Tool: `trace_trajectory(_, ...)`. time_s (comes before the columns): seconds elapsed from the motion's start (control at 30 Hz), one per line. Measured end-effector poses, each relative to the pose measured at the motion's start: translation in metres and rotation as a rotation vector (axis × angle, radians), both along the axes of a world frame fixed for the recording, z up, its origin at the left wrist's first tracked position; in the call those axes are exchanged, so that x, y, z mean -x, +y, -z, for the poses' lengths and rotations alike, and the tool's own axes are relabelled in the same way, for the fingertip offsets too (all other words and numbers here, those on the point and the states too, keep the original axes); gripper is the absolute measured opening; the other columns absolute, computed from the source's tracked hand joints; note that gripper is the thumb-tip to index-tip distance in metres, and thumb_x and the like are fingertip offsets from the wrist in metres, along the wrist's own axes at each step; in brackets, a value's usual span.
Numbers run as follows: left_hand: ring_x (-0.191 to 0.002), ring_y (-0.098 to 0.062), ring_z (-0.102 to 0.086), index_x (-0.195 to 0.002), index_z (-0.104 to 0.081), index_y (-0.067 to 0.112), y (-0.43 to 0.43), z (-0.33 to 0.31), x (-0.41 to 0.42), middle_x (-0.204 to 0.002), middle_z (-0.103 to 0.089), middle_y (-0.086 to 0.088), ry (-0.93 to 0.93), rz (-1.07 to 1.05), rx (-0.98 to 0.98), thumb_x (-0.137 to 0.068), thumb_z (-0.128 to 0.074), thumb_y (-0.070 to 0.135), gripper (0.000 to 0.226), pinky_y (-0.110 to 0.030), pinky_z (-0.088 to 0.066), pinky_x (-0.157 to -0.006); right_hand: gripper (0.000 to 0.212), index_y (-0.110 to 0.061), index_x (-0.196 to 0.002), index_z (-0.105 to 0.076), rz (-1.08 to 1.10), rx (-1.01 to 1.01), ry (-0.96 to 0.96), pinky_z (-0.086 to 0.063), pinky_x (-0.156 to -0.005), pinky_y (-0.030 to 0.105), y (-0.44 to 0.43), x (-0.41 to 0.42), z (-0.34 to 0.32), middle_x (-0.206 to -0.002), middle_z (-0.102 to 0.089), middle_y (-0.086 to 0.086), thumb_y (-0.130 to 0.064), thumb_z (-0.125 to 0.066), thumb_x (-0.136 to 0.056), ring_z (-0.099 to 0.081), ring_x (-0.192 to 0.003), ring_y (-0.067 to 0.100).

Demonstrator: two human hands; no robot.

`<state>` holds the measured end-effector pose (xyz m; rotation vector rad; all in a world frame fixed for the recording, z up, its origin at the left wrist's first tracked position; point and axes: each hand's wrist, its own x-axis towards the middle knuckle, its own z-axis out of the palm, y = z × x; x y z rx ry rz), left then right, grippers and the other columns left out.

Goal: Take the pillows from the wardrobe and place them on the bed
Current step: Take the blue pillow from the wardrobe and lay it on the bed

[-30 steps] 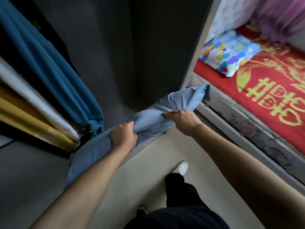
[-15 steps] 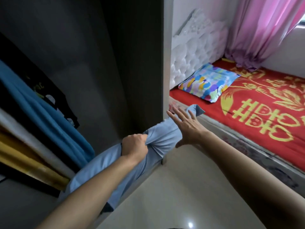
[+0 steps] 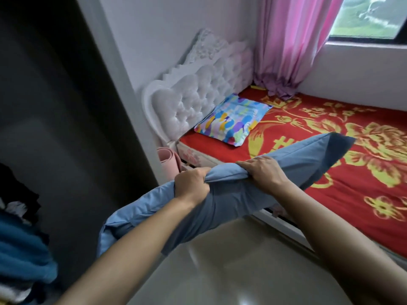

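Note:
I hold a long light-blue pillow (image 3: 233, 194) in the air between the wardrobe (image 3: 55, 117) and the bed (image 3: 330, 172). My left hand (image 3: 191, 183) is clenched on its top edge near the middle. My right hand (image 3: 265, 170) grips the same edge further right. The pillow's right end hangs over the edge of the red bed cover with gold flowers. A multicoloured pillow (image 3: 233, 121) lies flat on the bed by the white tufted headboard (image 3: 198, 93).
The dark wardrobe side panel fills the left, with folded blue fabric (image 3: 24, 256) stacked low inside. A pink rolled mat (image 3: 168, 160) stands between wardrobe and bed. Pink curtains (image 3: 288, 45) hang by the window at the far corner. Glossy floor (image 3: 231, 271) lies below my arms.
The blue pillow has come out of the wardrobe and swung right toward the bed. My right hand, which had let go with fingers spread, now grips it again. My view turned toward the bed.

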<state>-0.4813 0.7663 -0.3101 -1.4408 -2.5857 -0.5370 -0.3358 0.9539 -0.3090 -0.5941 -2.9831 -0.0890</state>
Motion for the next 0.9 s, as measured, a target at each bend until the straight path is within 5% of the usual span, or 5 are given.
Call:
trace_trajectory(0.27,-0.086,-0.031,-0.066,-0.102,-0.07,0.026,0.099,-0.016,0.023,-0.09,-0.074,-0.002,0.02,0.062,-0.151,-0.069,-0.06,0.014,0.036,-0.033,-0.046,-0.065,0.046,-0.036,-0.14,-0.049,0.159,-0.117,0.111,-0.033,-0.103,0.037,0.082,0.008,-0.017,-0.131,-0.065,-0.009,-0.022,-0.042,-0.097,-0.056,-0.123,0.019)
trace_trajectory(0.7,-0.085,-0.033,-0.066,-0.101,-0.07,0.021,0.271,-0.025,0.194,-0.09,-0.073,-0.005,-0.041,0.166,-0.24,-0.069,-0.059,0.013,0.034,-0.04,-0.05,-0.063,0.045,-0.032,-0.133,-0.056,0.304,-0.174,0.104,-0.034,-0.105,0.044,0.224,0.16,-0.048,-0.125,-0.068,-0.007,-0.021,-0.05,-0.089,-0.058,-0.121,0.022)
trace_trajectory(0.9,-0.093,-0.028,-0.066,-0.117,-0.069,0.023,0.351,-0.024,0.26,-0.103,-0.074,-0.002,-0.007,0.302,-0.316,-0.072,-0.055,0.017,0.048,-0.034,-0.047,-0.072,0.051,-0.024,-0.134,-0.059,0.368,-0.152,0.156,-0.03,-0.111,0.052,0.282,0.211,-0.05,-0.124,-0.068,-0.001,-0.015,-0.058,-0.084,-0.056,-0.124,0.028)
